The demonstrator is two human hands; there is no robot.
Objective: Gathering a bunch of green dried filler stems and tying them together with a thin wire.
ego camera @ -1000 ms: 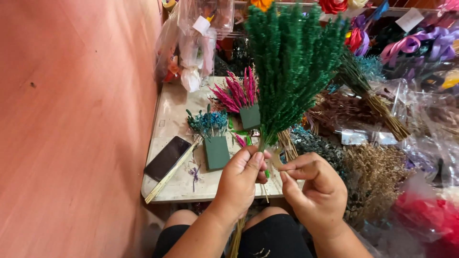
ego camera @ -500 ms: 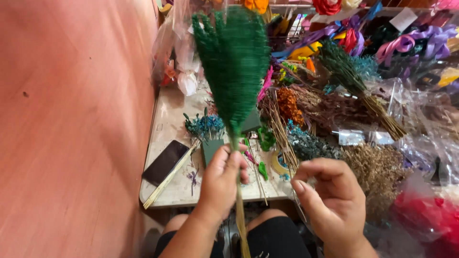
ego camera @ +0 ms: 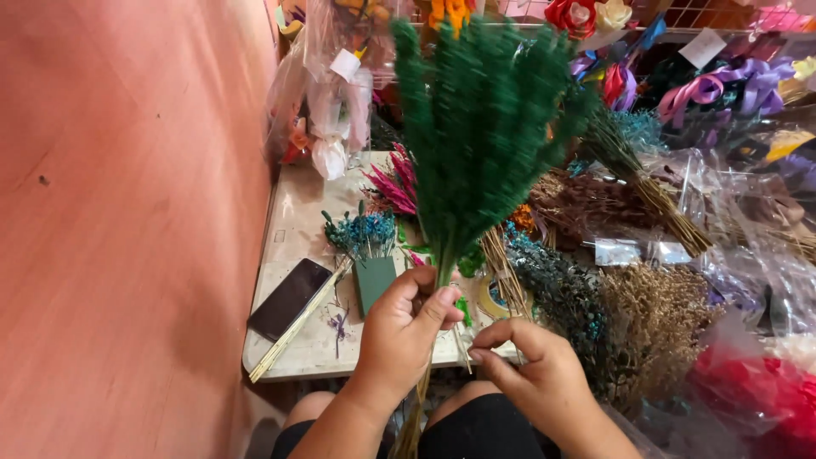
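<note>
A bunch of dyed green dried stems (ego camera: 476, 144) is held upright over the front edge of the table (ego camera: 293, 212), gripped near its base by the left hand (ego camera: 406, 327). The bunch is dense, dark green, with feathery spikes fanned wide at the top and narrowed to a tight neck at the grip; it is slightly blurred. Pale straw-coloured stalk ends (ego camera: 414, 416) are seen below the fist, running down toward the lap. The left hand is closed round the neck, thumb across the front. The right hand (ego camera: 531, 374) is placed just beside it, low and to the right, fingers curled with thumb and forefinger pinched together near a thin stalk; whether that stalk is actually held cannot be told. Behind the bunch, a small green foam block with teal sprigs (ego camera: 370, 255) and a magenta spray (ego camera: 393, 187) are stood on the table. A dark phone (ego camera: 289, 299) is laid flat at the left, beside a pale stick (ego camera: 297, 327). Dried bundles (ego camera: 646, 306) are piled at the right.
</note>
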